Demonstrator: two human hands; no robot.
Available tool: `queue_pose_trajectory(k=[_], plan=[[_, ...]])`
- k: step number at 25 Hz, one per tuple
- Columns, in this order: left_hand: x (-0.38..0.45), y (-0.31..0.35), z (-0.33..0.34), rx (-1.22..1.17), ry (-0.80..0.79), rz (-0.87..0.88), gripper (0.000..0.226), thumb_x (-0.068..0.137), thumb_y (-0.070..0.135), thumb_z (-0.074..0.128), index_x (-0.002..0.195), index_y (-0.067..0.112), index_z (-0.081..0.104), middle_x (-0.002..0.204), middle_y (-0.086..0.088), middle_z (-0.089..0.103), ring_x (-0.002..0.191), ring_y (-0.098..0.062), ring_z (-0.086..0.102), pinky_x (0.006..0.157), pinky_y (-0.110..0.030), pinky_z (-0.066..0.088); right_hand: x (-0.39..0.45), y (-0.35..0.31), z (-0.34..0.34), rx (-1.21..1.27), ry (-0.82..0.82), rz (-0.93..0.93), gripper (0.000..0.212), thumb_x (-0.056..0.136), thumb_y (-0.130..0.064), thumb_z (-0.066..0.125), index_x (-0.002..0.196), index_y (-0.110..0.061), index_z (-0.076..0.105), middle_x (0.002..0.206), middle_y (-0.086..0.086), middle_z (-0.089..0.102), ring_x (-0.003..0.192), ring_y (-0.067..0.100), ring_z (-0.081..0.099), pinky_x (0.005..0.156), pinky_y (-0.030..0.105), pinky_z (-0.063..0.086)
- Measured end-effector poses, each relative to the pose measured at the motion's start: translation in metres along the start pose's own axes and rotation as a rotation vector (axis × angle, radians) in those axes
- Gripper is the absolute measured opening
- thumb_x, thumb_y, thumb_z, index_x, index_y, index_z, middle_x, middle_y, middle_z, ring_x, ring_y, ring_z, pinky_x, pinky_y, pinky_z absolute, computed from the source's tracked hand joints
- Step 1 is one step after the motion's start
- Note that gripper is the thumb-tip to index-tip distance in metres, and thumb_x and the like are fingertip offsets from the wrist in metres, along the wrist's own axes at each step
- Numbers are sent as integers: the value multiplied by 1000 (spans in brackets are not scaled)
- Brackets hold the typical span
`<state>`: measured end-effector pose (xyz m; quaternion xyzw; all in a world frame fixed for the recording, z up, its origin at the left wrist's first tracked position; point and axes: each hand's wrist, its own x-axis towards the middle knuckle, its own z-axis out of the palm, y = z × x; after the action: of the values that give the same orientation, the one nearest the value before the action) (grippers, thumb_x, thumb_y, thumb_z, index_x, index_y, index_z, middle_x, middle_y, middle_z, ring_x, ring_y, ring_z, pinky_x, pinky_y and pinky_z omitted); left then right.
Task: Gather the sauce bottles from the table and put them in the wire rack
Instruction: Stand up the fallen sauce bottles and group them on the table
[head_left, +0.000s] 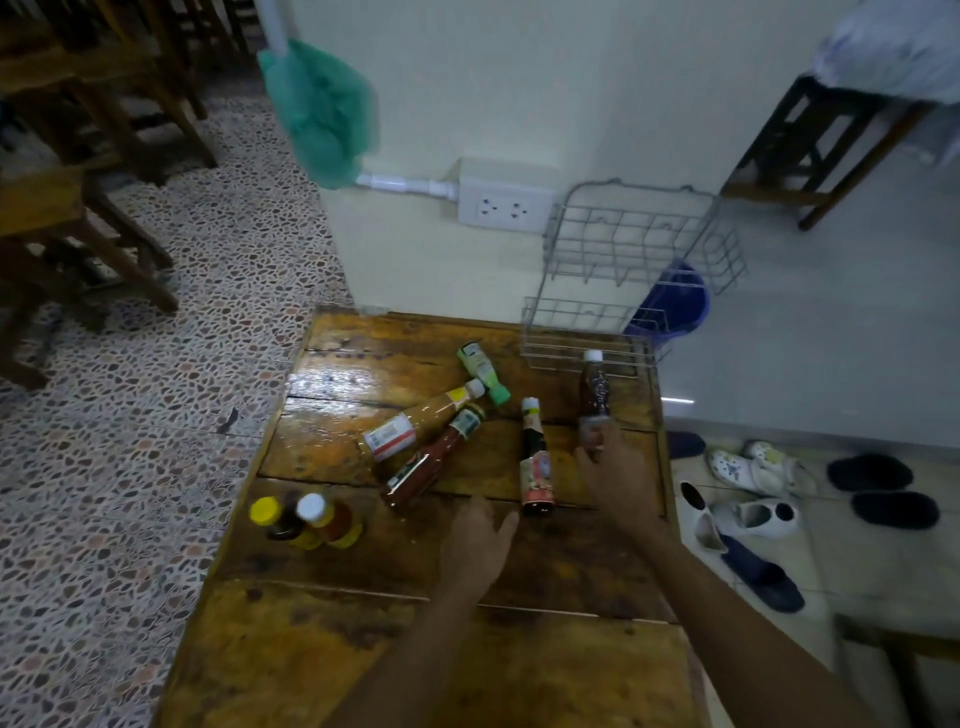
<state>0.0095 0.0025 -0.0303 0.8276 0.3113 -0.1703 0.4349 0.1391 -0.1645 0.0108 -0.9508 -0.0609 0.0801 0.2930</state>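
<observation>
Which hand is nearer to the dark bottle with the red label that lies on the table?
The left hand, close beside the dark bottle's base. The right hand is further right, holding the brown bottle.

A single view is provided, taken from a wide-angle camera worn on the person's head. It is aimed forward and steeply down over a wooden table (363, 649), whose near edge is cut off by the bottom of the frame. Both forearms are seen entering from the lower edge, which places the camera close above and behind the hands. The far end of the table, a wire rack (639, 260) against the wall (493, 78) and a wall socket (504, 205) are taken in near centre. Tiled floor (130, 415) is seen on both sides, with straight lines bowed toward the frame edges. No second view is supplied, so no overlap is recorded.
</observation>
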Motion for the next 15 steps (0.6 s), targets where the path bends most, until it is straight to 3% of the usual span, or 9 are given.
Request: queue_pose_trajectory(k=[3,6,10,12,15], plan=[[31,51,25,-96,51,-35,57,93,72,55,122,23,52,116,0,61,95,-15,58,77,-35,47,38,30,-5,17,12,11,33,97,-41,61,119,-19,51,102,6,69,84,22,67,68,37,57],[56,76,43,-60,58,-86,80,89,68,64,143,14,41,134,-8,55,118,-29,61,93,-43,51,70,45,5,-5,-72,59,55,93,-48,64,133,-15,45,120,12,61,104,29,62,80,37,53],[75,77,46,13,44,-117,73,93,56,68,145,14,41,139,-11,53,125,-32,58,99,-45,52,94,50,20,104,-203,160,68,92,-52,64,141,-10,42,133,13,57,120,32,58,97,48,52],[77,75,44,20,13,-114,69,93,56,67,143,14,45,136,-11,54,125,-32,58,100,-46,51,97,53,20,144,-234,177,65,91,-52,66,139,-12,46,128,12,61,118,32,60,97,50,53],[74,74,38,-1,-28,-98,61,93,53,69,137,14,52,131,-10,59,120,-31,61,95,-42,51,86,56,18,143,-257,176,61,89,-52,69,132,-12,52,117,9,65,107,29,64,88,42,54]])
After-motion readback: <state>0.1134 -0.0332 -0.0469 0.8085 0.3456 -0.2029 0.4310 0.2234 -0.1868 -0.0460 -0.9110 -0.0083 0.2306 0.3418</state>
